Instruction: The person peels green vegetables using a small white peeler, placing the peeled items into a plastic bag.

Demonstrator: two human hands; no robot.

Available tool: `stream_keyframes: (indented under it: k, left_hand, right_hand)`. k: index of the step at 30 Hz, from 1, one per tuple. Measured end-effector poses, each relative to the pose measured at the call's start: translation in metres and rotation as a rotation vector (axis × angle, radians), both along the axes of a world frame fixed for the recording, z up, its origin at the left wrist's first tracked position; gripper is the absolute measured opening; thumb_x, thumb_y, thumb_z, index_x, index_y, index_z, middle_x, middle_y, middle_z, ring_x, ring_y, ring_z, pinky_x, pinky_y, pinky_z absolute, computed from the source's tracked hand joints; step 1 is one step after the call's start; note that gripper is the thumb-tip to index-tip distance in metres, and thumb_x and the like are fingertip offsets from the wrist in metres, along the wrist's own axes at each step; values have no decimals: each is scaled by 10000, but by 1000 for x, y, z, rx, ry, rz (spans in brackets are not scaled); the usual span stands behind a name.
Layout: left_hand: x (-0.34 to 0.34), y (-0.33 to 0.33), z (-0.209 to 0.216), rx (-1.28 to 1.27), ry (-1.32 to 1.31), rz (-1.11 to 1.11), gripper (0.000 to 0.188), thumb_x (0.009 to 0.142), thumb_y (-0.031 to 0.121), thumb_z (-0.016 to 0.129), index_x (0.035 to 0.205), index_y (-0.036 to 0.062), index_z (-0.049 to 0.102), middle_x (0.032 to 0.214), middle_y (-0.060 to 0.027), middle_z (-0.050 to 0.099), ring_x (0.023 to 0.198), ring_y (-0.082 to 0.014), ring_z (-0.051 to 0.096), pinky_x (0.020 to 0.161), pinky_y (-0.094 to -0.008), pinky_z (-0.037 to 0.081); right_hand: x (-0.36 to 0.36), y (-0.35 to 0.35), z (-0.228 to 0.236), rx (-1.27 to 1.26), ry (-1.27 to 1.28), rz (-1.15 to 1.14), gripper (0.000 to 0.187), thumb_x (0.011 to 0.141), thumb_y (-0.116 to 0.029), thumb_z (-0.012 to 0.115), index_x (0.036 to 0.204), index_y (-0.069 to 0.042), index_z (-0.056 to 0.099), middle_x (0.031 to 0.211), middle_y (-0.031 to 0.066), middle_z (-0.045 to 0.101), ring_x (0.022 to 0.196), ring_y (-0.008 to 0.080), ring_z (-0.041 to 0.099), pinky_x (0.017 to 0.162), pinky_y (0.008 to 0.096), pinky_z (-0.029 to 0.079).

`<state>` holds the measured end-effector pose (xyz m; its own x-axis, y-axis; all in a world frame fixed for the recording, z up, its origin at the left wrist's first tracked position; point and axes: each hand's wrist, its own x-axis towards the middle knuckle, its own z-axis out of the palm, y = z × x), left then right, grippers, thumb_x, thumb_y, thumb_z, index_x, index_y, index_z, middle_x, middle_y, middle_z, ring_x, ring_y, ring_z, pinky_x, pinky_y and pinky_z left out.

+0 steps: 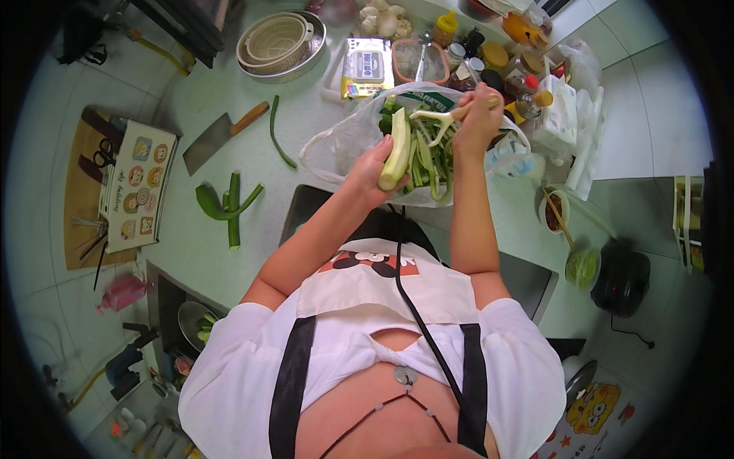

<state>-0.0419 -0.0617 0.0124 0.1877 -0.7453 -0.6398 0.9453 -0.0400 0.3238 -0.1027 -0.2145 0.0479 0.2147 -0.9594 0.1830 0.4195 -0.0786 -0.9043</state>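
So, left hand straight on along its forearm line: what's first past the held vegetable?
Likely the peeler in the right hand; depth is unclear, so the left hand might pass under it.

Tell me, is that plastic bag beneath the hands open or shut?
Open: the plastic bag has its mouth spread wide, and green strips show inside.

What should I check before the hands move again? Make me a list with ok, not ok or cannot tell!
1. Left hand holding the vegetable: ok.
2. Right hand holding the peeler by its handle: ok.
3. Bag open beneath: ok, with green peels inside.
4. Knife away from both hands: ok, it lies on the counter to the left.
5. Vegetable's underside peeled: cannot tell, it is hidden.
6. Peeler's blade touching the vegetable: cannot tell from this view.
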Motion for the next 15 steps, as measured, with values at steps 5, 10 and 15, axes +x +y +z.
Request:
stream_keyframes:
  k: [5, 10, 15]
  left_hand:
    - [4, 3, 4, -29, 9, -29, 296, 879, 365, 445, 999, 100, 497, 860, -56, 547, 724, -179, 546, 579, -303, 482]
    - [5, 7, 10, -149, -209, -117, 312, 884, 349, 438, 1094, 119, 458, 860, -50, 535, 732, -162, 550, 577, -303, 496]
    - [7, 15, 11, -205, -206, -261, 346, 899, 323, 407, 1202, 156, 388, 867, -39, 524, 715, -135, 538, 550, -281, 483]
  right_hand:
    - [4, -11, 2, -18, -27, -20, 164, 837, -177, 537, 837, -41, 447, 623, 31, 470, 563, 96, 454, 505, 205, 369]
    - [9, -8, 4, -3, 11, 149, 140, 836, -153, 528, 808, -39, 452, 617, 23, 464, 559, 89, 442, 530, 206, 372]
    - [15, 0, 0, -53, 91, 246, 149, 843, -175, 517, 800, -49, 449, 590, 15, 473, 520, 71, 439, 483, 193, 356]
